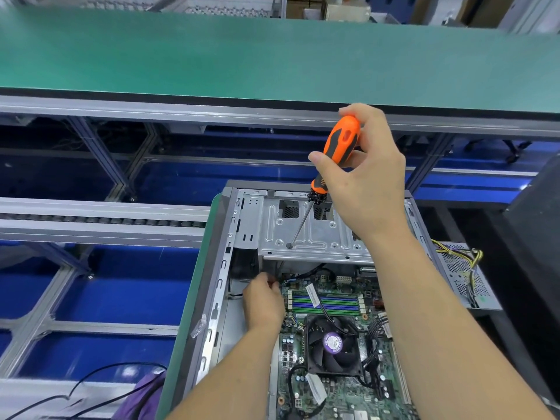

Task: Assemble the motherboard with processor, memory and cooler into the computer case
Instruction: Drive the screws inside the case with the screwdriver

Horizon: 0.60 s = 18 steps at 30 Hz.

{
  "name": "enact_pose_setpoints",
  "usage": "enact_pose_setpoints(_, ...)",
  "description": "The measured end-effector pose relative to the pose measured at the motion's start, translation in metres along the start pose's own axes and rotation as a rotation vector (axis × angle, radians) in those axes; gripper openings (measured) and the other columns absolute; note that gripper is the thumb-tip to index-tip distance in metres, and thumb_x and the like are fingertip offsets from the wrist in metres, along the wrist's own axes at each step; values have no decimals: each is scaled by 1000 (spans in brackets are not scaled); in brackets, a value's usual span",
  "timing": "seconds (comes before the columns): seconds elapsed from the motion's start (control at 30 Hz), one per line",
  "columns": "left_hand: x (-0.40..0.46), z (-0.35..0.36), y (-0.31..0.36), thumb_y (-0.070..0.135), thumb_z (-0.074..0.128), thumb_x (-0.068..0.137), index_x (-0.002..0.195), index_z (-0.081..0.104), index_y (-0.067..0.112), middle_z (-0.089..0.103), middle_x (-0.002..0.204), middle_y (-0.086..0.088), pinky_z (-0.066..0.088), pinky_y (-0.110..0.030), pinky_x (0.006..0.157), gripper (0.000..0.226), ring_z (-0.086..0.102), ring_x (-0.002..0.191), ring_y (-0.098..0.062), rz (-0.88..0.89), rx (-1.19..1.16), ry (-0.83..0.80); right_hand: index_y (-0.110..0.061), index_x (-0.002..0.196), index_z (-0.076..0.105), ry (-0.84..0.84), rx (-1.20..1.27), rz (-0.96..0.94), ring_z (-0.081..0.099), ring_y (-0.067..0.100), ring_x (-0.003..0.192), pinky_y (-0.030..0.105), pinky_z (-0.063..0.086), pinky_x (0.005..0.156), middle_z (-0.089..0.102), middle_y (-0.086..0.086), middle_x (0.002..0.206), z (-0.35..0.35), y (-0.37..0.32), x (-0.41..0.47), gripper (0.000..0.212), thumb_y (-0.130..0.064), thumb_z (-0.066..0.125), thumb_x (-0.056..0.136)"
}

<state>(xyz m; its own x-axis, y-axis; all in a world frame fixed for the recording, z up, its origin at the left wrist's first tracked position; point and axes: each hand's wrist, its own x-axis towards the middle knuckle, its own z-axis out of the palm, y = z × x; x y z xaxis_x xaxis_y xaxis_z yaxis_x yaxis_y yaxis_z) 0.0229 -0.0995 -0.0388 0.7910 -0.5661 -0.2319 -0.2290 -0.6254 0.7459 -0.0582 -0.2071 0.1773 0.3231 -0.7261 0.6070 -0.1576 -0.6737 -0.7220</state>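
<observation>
- Motherboard [330,301] lies flat inside the open computer case [224,268], below and nearer to you than your right hand [366,174]; your left hand [263,301] is the nearer one, already at the board's far-left corner.
- Your right hand is wrapped round the orange-and-black handle of the screwdriver [339,147], whose shaft slants down and to the left, its tip resting on the drive bracket [315,234] beyond the board, not on the board itself.
- Your left hand is curled at the board's edge; whether it pinches anything, I cannot tell.
- To reach that corner, the tip would, I judge, have to come towards you and drop past the bracket's front lip.
- On the board, green and blue memory slots [327,301] run left to right, and the cooler [333,347] with its black fan sits just nearer you, cables crossing it.
</observation>
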Motion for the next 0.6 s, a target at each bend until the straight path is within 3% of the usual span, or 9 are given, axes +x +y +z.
enact_pose_setpoints(0.37,0,1,0,10,62,92,81,59,9,62,72,-6,47,-28,55,11,59,65,-25,22,41,19,-26,121,50,-14,9,18,58,29,66,46,57,67,48,-11,72,1,4,4,44,-22,75,84)
enact_pose_setpoints(0.6,-1,1,2,11,61,93,80,49,19,57,65,2,35,-24,48,19,54,57,-16,70,114,4,-26,121,50,-23,-3,21,58,29,67,48,58,69,48,-13,72,0,4,7,45,-22,76,84)
